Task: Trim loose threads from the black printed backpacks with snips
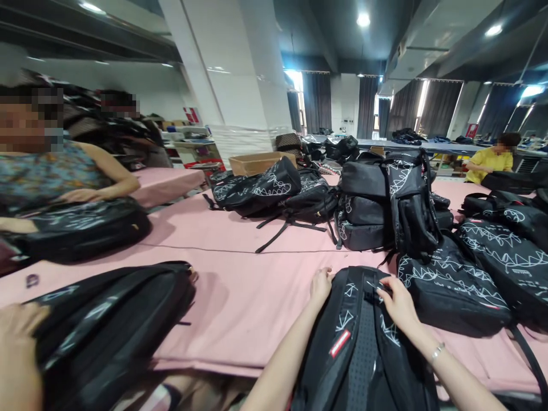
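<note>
A black backpack (362, 342) with white scribble lines and a small red label lies in front of me, its padded back and shoulder straps facing up. My left hand (321, 285) curls against its upper left edge, the fingertips partly hidden. At the top right of the straps, my right hand (397, 302) pinches close beside the carry handle (370, 283). A thin pale line shows at those fingers, too small to name. A bracelet circles my right wrist.
A pink-covered table (240, 297) carries stacked black backpacks (368, 200) and more scribbled backpacks (454, 279) at the right. A cardboard box (261, 164) stands behind. At left, a co-worker's hand (19, 342) holds a backpack (111, 325); another person (51, 177) handles a bag.
</note>
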The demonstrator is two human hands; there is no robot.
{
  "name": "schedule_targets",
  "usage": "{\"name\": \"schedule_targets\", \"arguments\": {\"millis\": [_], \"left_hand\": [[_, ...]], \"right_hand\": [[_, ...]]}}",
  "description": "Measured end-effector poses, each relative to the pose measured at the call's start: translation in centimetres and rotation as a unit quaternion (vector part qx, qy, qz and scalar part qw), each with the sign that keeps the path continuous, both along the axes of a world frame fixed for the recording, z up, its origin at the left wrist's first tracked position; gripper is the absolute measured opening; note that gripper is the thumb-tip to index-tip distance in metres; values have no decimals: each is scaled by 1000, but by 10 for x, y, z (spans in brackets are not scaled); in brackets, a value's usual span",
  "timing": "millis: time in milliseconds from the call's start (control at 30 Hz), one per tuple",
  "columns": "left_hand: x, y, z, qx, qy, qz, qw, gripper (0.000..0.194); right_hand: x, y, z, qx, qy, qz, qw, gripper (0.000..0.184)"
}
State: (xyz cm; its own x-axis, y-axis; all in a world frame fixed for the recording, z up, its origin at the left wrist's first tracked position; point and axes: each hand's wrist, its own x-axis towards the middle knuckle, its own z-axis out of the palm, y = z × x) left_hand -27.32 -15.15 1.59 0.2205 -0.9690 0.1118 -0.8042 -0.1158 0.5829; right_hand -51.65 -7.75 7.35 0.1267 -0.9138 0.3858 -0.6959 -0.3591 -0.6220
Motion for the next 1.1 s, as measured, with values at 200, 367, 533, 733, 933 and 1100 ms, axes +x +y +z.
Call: {"name": "schedule_targets", "arguments": {"millis": [200,367,533,733,933,1100], "left_hand": [[7,-6,-9,7,-9,-21,1000,21],[0,-8,-18,4,-15,15,1000,23],[-2,-15,-29,23,20,48,998,25],[-3,-17,-31,19,51,58,997,27],[-6,-14,-30,-2,83,56,995,24],[2,-14,-29,-14,152,86,984,25]], "right_hand": [[96,-55,1,48,119,-9,992,12],[120,-67,-20,90,206,-41,973,14],[114,-69,-30,103,248,-28,963,15],[116,-74,-30,111,260,-11,959,13],[116,-76,-32,116,245,-7,962,12],[116,-77,-33,121,192,-2,974,8]]}}
